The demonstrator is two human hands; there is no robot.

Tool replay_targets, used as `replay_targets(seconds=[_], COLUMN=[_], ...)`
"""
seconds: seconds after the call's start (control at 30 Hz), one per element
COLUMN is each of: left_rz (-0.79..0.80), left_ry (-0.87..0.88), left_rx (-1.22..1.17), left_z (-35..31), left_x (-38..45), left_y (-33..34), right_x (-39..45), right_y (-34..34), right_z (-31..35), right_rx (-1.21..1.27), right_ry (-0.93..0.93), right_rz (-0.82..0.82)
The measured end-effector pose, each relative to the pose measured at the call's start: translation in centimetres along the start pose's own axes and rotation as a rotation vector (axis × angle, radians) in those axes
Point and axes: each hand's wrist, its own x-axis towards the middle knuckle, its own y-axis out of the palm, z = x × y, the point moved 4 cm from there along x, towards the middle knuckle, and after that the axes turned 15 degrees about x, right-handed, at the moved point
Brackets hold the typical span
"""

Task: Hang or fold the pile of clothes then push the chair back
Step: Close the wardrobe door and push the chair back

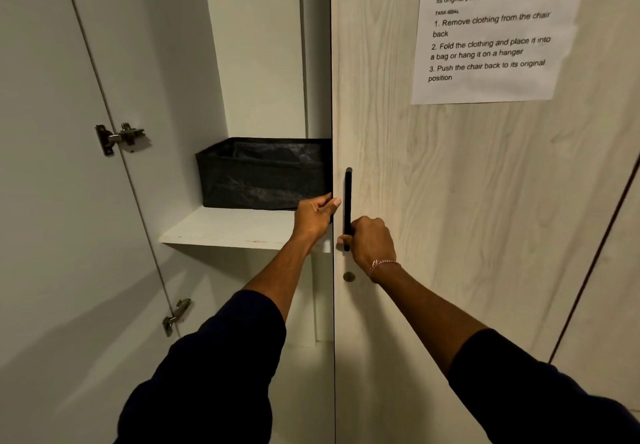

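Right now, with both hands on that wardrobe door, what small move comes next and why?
Probably swing the wood-grain door open. The right hand grips the black handle, the left hand holds the door's edge, and the door covers that half of the wardrobe. Only the shelf with a black bin shows; no clothes or hangers are visible.
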Motion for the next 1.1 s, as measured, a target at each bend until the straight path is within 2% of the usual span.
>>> replay_targets(seconds=[0.17, 0.27, 0.43, 0.57, 0.67, 0.77, 0.93, 1.1], left_rz=[-0.011, -0.028, -0.113, -0.181, -0.200, -0.259, -0.339, -0.485], left_ry=[0.007, -0.004, -0.064, -0.118, -0.146, -0.163, -0.193, -0.199], left_rx=[0.063, 0.158, 0.262, 0.323, 0.361, 0.479, 0.589, 0.625], left_z=[-0.3, 0.8, 3.2, 4.7, 5.3, 6.5, 8.3, 9.0], left_x=[-0.9, -2.4, -5.8, -9.6, -13.7, -18.2, -26.7, -34.3], left_y=[-0.6, -2.2, -7.6, -13.2, -17.1, -21.3, -29.0, -35.9], right_x=[-0.6, -1.2, -2.7, -5.3, -8.1, -11.7, -18.0, -23.4], right_y=[-1.2, -0.7, 2.2, 5.2, 7.9, 10.3, 14.0, 17.2], right_z=[1.5, 2.6, 6.1, 9.4, 11.6, 13.9, 18.6, 24.4], right_rx=[-0.390, -0.507, -0.468, -0.337, -0.201, -0.205, -0.163, -0.143], right_ry=[-0.086, -0.154, -0.256, -0.338, -0.363, -0.414, -0.449, -0.520], right_rz=[0.030, 0.067, 0.146, 0.212, 0.404, 0.582, 0.640, 0.698])
